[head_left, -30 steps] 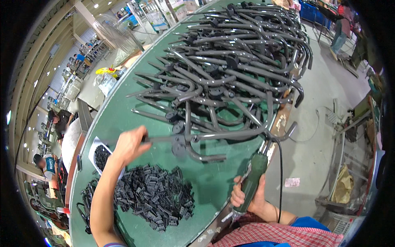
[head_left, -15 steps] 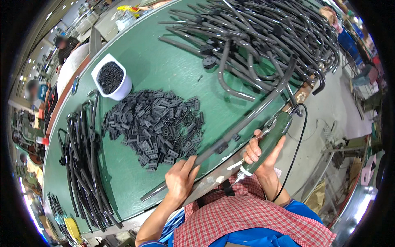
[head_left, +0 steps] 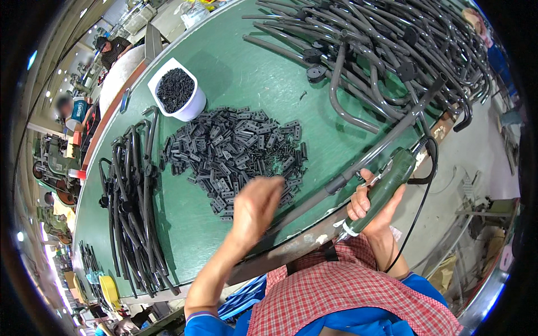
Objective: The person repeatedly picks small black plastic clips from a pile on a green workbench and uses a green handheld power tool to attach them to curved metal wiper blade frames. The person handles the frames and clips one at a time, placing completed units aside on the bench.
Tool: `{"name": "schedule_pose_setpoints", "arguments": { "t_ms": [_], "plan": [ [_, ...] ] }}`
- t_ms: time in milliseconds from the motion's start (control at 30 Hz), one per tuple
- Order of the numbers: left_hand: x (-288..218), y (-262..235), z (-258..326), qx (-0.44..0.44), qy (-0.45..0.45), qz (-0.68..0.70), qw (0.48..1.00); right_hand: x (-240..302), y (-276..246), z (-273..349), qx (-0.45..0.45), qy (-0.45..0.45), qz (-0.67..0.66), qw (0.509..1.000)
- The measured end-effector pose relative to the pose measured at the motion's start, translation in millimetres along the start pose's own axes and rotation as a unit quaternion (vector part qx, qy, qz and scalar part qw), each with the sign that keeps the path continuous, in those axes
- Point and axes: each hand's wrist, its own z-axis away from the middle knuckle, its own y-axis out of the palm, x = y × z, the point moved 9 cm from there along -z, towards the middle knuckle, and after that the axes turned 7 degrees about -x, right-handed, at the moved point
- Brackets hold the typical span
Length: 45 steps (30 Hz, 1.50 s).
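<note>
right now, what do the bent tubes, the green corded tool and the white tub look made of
Bent tubes: probably metal with a glossy dark-grey coat, from the bright streaks along their curves.
Green corded tool, in the right hand: body likely hard plastic, given its smooth, rounded shell; could be painted metal.
White tub: seemingly plastic, semi-matte, judging by its smooth, thin wall.

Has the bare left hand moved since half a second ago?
Yes: the left hand moved farther forward, toward the stationary pile of small black rectangular parts.

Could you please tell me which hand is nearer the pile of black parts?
The left hand, at the near edge of the pile; the right hand grips the green tool farther right.
</note>
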Motion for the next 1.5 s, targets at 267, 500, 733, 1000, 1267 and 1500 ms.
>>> {"name": "schedule_pose_setpoints", "arguments": {
  "t_ms": [267,500,733,1000,1267,1500],
  "plan": [
    [12.2,27.3,-75.2,0.0,0.064,-0.067,0.996,105.7,-34.1,56.6,-0.121,-0.227,0.056,0.965],
    [-61.5,45.8,-142.4,0.051,0.04,0.031,0.997,186.3,-122.7,135.8,-0.358,-0.35,0.111,0.859],
    [-43.6,82.3,-157.0,0.206,0.1,-0.215,0.949,217.5,-130.1,132.1,-0.326,-0.409,0.19,0.831],
    [2.7,72.9,-103.0,0.229,0.108,-0.184,0.95,221.4,-113.7,120.5,-0.35,-0.359,0.239,0.831],
    [23.2,55.9,-83.3,0.105,0.041,-0.164,0.98,202.9,-141.4,105.7,-0.393,-0.243,0.205,0.863],
    [33.5,38.8,-76.4,0.042,0.01,-0.07,0.997,269.8,-79.4,55.7,-0.357,-0.314,0.329,0.816]
  ]
}}
